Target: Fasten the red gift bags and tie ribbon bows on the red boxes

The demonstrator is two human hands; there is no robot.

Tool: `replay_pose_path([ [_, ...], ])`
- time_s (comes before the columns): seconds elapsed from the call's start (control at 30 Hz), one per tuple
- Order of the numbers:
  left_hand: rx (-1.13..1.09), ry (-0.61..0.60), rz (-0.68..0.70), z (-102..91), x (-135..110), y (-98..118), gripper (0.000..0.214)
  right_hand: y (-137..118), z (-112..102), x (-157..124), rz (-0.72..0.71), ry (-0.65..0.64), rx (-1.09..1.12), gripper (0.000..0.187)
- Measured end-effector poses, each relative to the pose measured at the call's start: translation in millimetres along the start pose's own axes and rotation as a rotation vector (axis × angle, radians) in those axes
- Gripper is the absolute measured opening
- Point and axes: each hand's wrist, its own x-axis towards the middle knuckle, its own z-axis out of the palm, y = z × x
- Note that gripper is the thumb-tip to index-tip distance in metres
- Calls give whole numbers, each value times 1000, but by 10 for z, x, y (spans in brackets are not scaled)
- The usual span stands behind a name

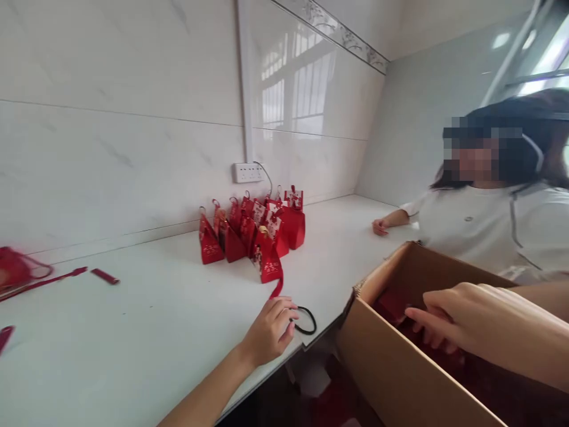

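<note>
My left hand [269, 332] rests at the counter's front edge, fingers loosely bent and thumb apart, with nothing seen between them. A red ribbon [276, 289] runs from the nearest red gift box [267, 258] to its knuckles. Beside the fingertips lies a black elastic loop [315, 320]. My right hand [462, 317] reaches down into a cardboard box [400, 350], over red pieces [393, 305] in it. Its fingers are spread, some partly hidden in shadow, and I see nothing gripped. Several red, peaked gift boxes [233, 240] with loops on top stand grouped near the wall.
On the white counter [155, 350], a red pouch [13, 270], a red strap [53, 279] and a short red strip [105, 276] lie left. A power strip [249, 172] is on the wall. A person in white [480, 225] sits behind the cardboard box, one hand [380, 226] on the counter.
</note>
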Motion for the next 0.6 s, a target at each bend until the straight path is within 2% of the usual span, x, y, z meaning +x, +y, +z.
replay_pose_path([
  [0.07, 22, 60, 17, -157, -138, -96, 18, -457, -56, 107, -194, -77, -82, 42],
  [0.13, 79, 109, 4, -392, -367, -215, 18, -869, -35, 167, -375, -122, -133, 40],
  [0.23, 226, 164, -75, -870, -830, -374, 17, -1400, 108, 201, -614, -145, -60, 34],
  [0.33, 390, 244, -220, -1415, -1336, -481, 17, -1912, 266, 198, -818, -209, 52, 27],
  [0.47, 615, 437, -456, -2097, -1998, -572, 19, -2681, 440, 194, -974, -432, 197, 29],
  [0.6, 841, 776, -706, -2709, -2640, -568, 29, -3482, 732, 242, -1019, -635, 528, 28],
])
